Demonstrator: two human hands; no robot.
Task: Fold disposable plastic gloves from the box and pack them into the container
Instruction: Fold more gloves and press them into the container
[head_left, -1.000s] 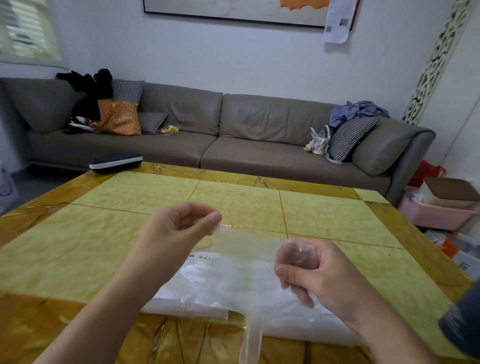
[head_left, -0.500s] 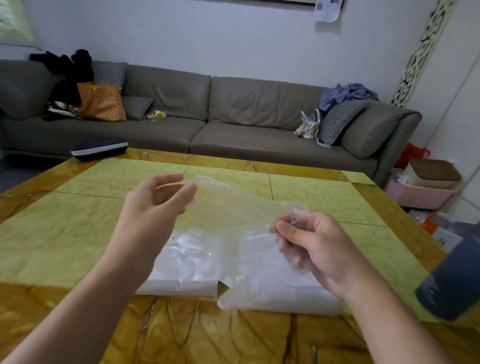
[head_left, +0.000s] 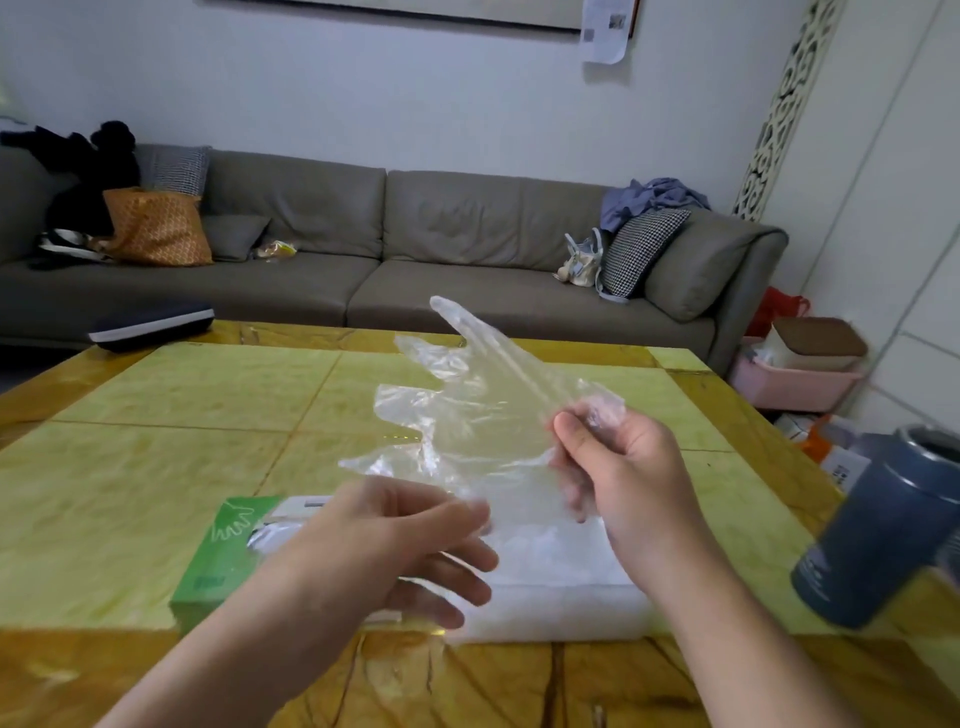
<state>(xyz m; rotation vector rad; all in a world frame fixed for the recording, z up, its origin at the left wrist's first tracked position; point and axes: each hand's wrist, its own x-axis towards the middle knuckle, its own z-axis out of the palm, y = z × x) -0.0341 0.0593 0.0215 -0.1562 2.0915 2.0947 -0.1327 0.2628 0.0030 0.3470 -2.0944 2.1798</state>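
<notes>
A clear plastic glove (head_left: 467, 410) hangs spread in the air above the table, its fingers pointing left and up. My right hand (head_left: 618, 478) pinches its cuff end between thumb and fingers. My left hand (head_left: 405, 545) is lower, fingers loosely spread, touching the glove's lower edge near the thumb tip; whether it pinches the film I cannot tell. Under both hands lies the green-and-white glove box (head_left: 228, 551) with white plastic gloves (head_left: 561, 582) bulging from it. A dark blue cylindrical container (head_left: 883, 535) stands at the right, blurred.
The yellow-green tiled table (head_left: 156, 467) stretches ahead. A dark flat case (head_left: 150, 323) lies at its far left edge. Behind is a grey sofa (head_left: 415, 260) with bags and cushions. Pink bins (head_left: 795, 379) stand on the floor at right.
The glove has opened out and risen, showing its finger shapes. My left hand dropped from the glove's upper edge to its lower edge. The camera shifted, revealing the box's green end and the container.
</notes>
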